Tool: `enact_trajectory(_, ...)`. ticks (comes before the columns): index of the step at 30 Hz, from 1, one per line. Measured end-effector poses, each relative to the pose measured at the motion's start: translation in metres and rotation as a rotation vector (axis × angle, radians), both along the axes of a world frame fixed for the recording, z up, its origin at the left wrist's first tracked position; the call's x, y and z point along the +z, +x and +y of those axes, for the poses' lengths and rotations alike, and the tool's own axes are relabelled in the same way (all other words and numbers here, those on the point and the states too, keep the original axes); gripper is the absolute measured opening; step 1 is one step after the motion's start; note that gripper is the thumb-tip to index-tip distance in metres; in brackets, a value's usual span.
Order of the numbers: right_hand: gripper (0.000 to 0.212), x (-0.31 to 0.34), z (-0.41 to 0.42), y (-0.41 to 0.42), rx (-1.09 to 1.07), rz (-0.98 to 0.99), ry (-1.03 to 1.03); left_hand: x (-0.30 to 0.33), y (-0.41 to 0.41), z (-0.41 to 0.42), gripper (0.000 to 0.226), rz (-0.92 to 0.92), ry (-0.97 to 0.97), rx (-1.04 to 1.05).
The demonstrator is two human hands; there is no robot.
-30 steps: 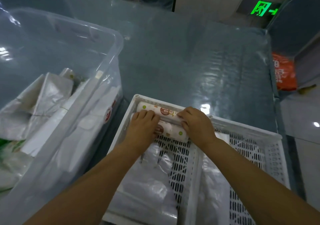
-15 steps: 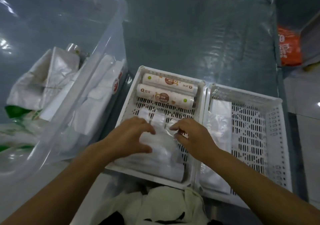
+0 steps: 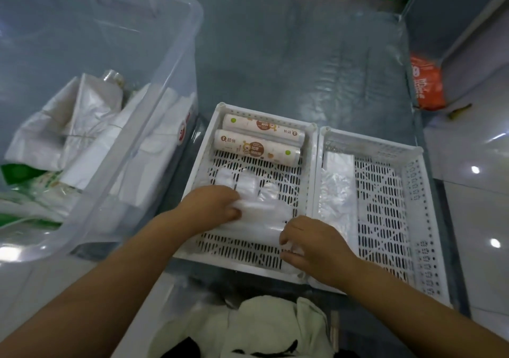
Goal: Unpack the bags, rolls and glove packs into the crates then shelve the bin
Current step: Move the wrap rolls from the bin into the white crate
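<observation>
Two white slotted crates stand side by side on the table. The left crate (image 3: pixel 205 148) has two printed rolls (image 3: pixel 257 147) across its far end and a clear glove pack (image 3: pixel 261 214) lying near its front. My left hand (image 3: pixel 212 207) grips the pack's left end. My right hand (image 3: pixel 314 243) pinches its right front corner. The right crate (image 3: pixel 413 206) holds clear plastic bags (image 3: pixel 336 187) along its left side. A big clear bin (image 3: pixel 170 90) at the left still contains white bags and packs (image 3: pixel 91 126).
A glossy plastic-covered table (image 3: pixel 303 54) stretches beyond the crates. An orange bag (image 3: pixel 425 82) lies off its right edge. A pale cloth bag (image 3: pixel 261 327) sits just below the crates, near me. A tiled floor shows at right.
My hands left the two rolls at the crate's far end and came back to the front. They have now closed on the clear glove pack there.
</observation>
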State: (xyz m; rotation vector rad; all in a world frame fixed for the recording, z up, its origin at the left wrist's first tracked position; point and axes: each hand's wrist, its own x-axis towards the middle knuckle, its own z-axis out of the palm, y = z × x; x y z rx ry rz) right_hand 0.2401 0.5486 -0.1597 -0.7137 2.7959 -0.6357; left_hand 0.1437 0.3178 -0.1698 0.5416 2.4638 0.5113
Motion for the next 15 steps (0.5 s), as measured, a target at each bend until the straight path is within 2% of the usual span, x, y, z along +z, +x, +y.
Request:
enact_trajectory(3,0.038,0.002,-0.005,-0.002,0.02,0.07,0.125,0.001,-0.008,0.006,0.017,0.164,-0.094,-0.026)
enact_trajectory(6,0.057,-0.002,-0.013,-0.01,0.004,0.122,0.299,0.008,-0.017,0.004,0.014,0.34,-0.015,0.098)
enact_trajectory(8,0.06,-0.007,-0.021,-0.017,-0.008,0.131,0.398,0.014,-0.025,0.002,0.014,0.423,0.028,0.156)
enact_trajectory(12,0.046,-0.014,-0.031,-0.028,-0.008,0.163,0.406,0.024,-0.037,-0.002,0.019,0.382,0.014,0.177)
enact_trajectory(15,0.048,-0.009,-0.024,-0.03,0.036,0.208,0.341,0.023,-0.04,-0.007,0.017,0.28,0.032,0.194)
